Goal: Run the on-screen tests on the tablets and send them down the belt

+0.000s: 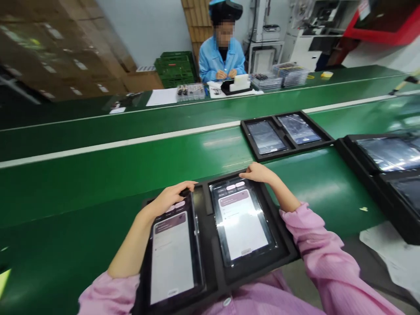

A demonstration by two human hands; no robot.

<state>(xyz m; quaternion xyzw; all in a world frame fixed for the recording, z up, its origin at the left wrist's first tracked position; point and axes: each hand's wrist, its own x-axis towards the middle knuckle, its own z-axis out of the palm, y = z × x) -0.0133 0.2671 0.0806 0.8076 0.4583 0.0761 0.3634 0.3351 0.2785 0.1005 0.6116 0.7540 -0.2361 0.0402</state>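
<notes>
A black foam tray (218, 258) lies close in front of me, its near edge by my body. Two tablets sit in its compartments, the left tablet (173, 258) and the right tablet (246, 227), both with lit screens showing a mostly white page. My left hand (172, 199) is bent over the far edge of the tray above the left tablet, its fingers curled and partly hidden. At the far right part of the same edge, my right hand (257, 172) is closed on the tray, with the thumb side over the right tablet's top.
Another tray with two dark tablets (275, 135) lies ahead on the green bench (131, 166). Stacked trays (377, 175) stand at right. Across the bench, a person in blue (223, 57) works near a component box (190, 92) and stacked clear trays (290, 74).
</notes>
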